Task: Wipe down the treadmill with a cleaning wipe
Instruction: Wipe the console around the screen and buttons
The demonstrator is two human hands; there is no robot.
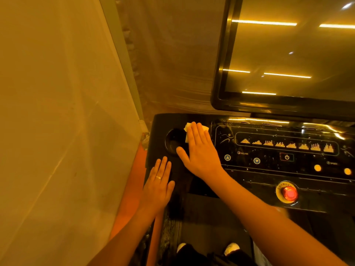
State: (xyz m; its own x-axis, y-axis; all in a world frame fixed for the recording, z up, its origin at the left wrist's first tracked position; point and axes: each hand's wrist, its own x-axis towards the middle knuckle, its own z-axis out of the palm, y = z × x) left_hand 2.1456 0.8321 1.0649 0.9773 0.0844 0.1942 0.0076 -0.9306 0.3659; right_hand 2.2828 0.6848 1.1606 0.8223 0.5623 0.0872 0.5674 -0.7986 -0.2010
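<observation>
At the far left stands a pale wall (57, 112). To the right of it, your left grip (158, 187) lies flat on the near left corner of the treadmill (161, 123). Its fingers are straight and together and hold nothing, and a ring (158, 177) sits on one finger. Just beyond it is the round cup holder (172, 143), set into the black top. The white wipe (186, 129) lies at the right rim of this cup holder. Your right grip (199, 150) presses on the wipe with a flat palm and straight fingers, not curled round it. Only the corners of the wipe show past the fingertips. The thumb reaches over the edge of the cup holder. Further right is the glossy control panel (269, 166) with lit symbols. A red button (289, 193) sits below the panel, and the dark screen (288, 54) above reflects strip lights.
</observation>
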